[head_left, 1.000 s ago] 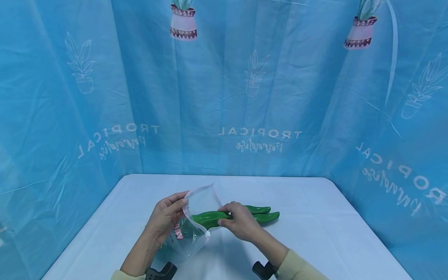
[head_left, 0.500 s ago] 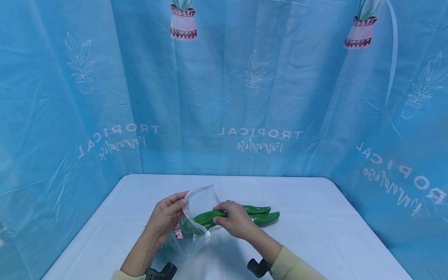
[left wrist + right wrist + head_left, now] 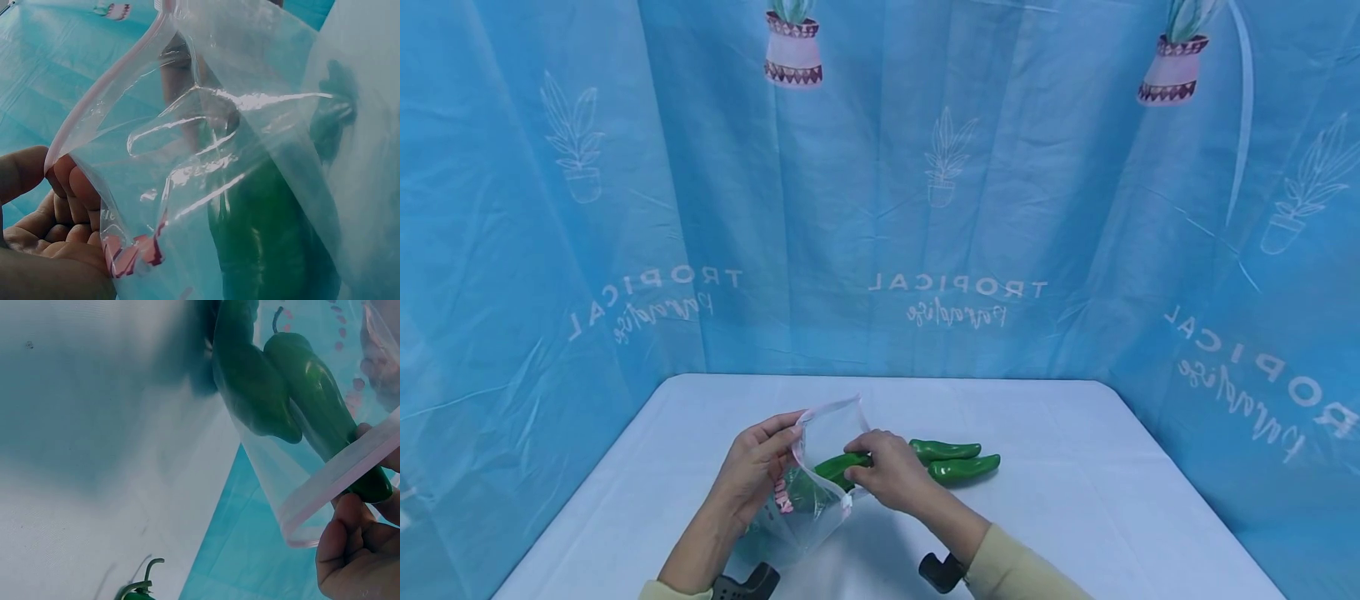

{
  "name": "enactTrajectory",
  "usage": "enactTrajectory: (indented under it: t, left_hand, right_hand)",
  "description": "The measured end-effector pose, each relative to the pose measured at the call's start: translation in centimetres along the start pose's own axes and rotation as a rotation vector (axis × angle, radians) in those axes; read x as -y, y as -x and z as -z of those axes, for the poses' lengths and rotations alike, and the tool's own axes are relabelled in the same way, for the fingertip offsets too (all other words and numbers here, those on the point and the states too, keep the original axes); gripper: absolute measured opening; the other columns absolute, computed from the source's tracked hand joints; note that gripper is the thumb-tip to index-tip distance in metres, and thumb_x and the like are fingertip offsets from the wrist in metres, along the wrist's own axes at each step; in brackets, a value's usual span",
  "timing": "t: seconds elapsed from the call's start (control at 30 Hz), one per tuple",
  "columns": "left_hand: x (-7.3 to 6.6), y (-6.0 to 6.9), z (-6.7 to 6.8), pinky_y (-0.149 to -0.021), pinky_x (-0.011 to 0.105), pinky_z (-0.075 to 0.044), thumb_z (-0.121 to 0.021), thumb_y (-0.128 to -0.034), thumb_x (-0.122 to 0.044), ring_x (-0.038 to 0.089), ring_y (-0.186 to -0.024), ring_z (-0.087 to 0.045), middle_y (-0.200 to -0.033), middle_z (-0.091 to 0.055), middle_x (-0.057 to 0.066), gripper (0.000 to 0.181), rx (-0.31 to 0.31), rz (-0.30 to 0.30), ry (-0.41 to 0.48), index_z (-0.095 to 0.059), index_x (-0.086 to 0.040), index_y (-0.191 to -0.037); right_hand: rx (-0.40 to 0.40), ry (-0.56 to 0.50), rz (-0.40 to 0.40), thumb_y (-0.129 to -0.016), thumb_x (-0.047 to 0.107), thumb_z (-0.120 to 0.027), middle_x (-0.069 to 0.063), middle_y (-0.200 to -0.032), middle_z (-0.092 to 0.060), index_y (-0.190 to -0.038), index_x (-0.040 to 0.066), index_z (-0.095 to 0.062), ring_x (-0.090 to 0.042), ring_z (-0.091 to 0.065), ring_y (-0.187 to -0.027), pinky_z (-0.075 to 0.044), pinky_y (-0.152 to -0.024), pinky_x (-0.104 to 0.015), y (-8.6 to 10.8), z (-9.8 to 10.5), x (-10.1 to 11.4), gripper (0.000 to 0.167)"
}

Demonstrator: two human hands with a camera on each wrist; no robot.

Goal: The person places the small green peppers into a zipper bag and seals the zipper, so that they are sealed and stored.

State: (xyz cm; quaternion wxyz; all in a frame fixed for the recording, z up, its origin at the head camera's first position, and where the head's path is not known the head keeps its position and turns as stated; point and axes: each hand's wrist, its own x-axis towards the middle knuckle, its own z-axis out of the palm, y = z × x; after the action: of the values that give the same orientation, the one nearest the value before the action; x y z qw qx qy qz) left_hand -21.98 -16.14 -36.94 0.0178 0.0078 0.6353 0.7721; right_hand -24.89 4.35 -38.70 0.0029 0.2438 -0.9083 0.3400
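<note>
My left hand (image 3: pixel 752 468) pinches the rim of a clear zip bag (image 3: pixel 808 521) with pink printing, and the bag's mouth gapes toward the right. A long green pepper (image 3: pixel 833 468) lies partly inside that mouth, its outer end gripped by my right hand (image 3: pixel 889 472). In the right wrist view this held pepper (image 3: pixel 312 387) reaches well into the bag, alongside another green pepper (image 3: pixel 250 381) deeper in. Through the plastic in the left wrist view, green shapes (image 3: pixel 262 237) look blurred. Just right of my right hand, two green peppers (image 3: pixel 951 451) lie on the table.
The white-covered table (image 3: pixel 1060 517) has rounded back corners. Blue curtains (image 3: pixel 850 208) with plant prints stand round its back and sides. Each wrist bears a dark camera mount (image 3: pixel 942 572).
My right hand has moved left, carrying the green pepper farther into the bag. More of the two peppers on the table now shows. The left hand stays in place at the bag's rim.
</note>
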Motion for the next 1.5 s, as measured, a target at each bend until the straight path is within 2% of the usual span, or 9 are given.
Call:
enactTrajectory:
  t: [0.17,0.33,0.5,0.63,0.97,1.3,1.5]
  left_hand:
    - [0.1,0.0,0.0,-0.087,0.030,-0.054,-0.066,-0.0877,-0.024,0.015,-0.098,-0.065,-0.116,-0.063,0.004,0.049,0.002,0.003,0.003,-0.052,-0.001,-0.129]
    - [0.1,0.0,0.0,-0.085,0.028,-0.054,-0.065,-0.0882,-0.024,0.016,-0.097,-0.064,-0.113,-0.064,0.001,0.048,0.010,0.000,0.002,-0.053,-0.001,-0.129]
    - [0.1,0.1,0.0,-0.081,0.026,-0.054,-0.064,-0.0889,-0.023,0.015,-0.095,-0.064,-0.107,-0.066,-0.003,0.047,0.013,-0.003,-0.006,-0.053,-0.002,-0.129]
    - [0.1,0.0,-0.1,-0.081,0.026,-0.054,-0.064,-0.0888,-0.023,0.013,-0.091,-0.064,-0.105,-0.066,-0.005,0.047,0.005,0.000,-0.007,-0.053,-0.002,-0.128]
    - [0.1,0.1,-0.1,-0.082,0.028,-0.054,-0.065,-0.0879,-0.021,0.017,-0.096,-0.065,-0.118,-0.063,0.007,0.045,-0.024,0.013,-0.004,-0.054,-0.002,-0.127]
    - [0.0,0.1,-0.1,-0.081,0.028,-0.054,-0.065,-0.0879,-0.020,0.019,-0.098,-0.065,-0.116,-0.064,0.006,0.046,-0.010,0.015,-0.005,-0.053,0.000,-0.128]
    - [0.0,0.0,0.0,-0.084,0.030,-0.054,-0.065,-0.0882,-0.020,0.015,-0.096,-0.065,-0.116,-0.064,0.005,0.046,-0.003,0.018,0.011,-0.053,-0.001,-0.129]
  right_hand:
    - [0.009,0.004,0.010,-0.084,0.021,-0.070,-0.001,-0.106,-0.067,-0.113,0.011,-0.068,-0.008,-0.057,-0.087,-0.053,-0.073,-0.024,-0.2,-0.2,0.2,0.031]
    - [0.023,-0.007,0.027,-0.084,0.018,-0.070,-0.002,-0.100,-0.068,-0.111,0.009,-0.068,-0.006,-0.055,-0.078,-0.049,-0.064,-0.018,-0.3,-0.3,0.3,0.029]
    - [0.021,-0.022,0.011,-0.083,0.019,-0.071,-0.001,-0.097,-0.068,-0.110,0.011,-0.068,-0.004,-0.053,-0.074,-0.046,-0.059,-0.017,-0.2,-0.3,0.4,0.029]
    - [-0.005,-0.024,-0.014,-0.082,0.022,-0.072,-0.002,-0.099,-0.068,-0.111,0.011,-0.068,-0.007,-0.053,-0.076,-0.047,-0.060,-0.017,-0.2,-0.1,0.2,0.031]
    - [-0.065,-0.074,0.006,-0.084,0.024,-0.070,-0.005,-0.101,-0.065,-0.112,0.011,-0.066,-0.013,-0.055,-0.083,-0.047,-0.064,-0.019,1.0,1.0,-1.0,0.032]
    - [-0.174,-0.088,0.007,-0.084,0.023,-0.070,-0.004,-0.098,-0.065,-0.111,0.012,-0.066,-0.010,-0.055,-0.081,-0.048,-0.064,-0.018,1.9,2.5,-2.2,0.029]
    - [-0.223,-0.072,0.011,-0.084,0.024,-0.070,-0.005,-0.100,-0.065,-0.109,0.015,-0.066,-0.012,-0.056,-0.084,-0.049,-0.067,-0.019,2.1,3.1,-3.2,0.027]
